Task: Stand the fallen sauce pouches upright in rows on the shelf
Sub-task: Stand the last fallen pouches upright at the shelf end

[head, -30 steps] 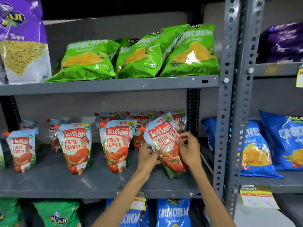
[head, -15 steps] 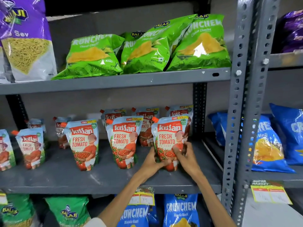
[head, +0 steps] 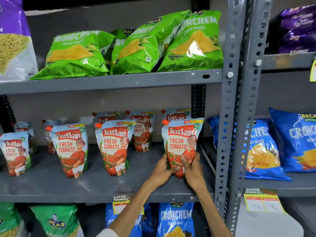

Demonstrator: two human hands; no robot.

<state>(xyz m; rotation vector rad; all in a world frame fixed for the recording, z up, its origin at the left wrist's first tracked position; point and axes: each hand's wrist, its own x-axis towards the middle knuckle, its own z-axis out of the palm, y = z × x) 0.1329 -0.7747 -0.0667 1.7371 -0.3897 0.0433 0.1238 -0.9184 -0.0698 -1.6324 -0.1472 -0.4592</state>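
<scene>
Glossy ketchup pouch (head: 181,144) upright btwn L hand (head: 161,171); R hand (head: 192,173)

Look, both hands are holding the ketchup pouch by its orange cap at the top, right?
Not quite. Both hands, left and right, hold the ketchup pouch at its bottom, not at the orange cap, which is free. The head view shows it.

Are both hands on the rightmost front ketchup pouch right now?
Touching. The head view shows the left hand and right hand wrapped around the base of the rightmost front pouch, fingers overlapping its printed face.
</scene>
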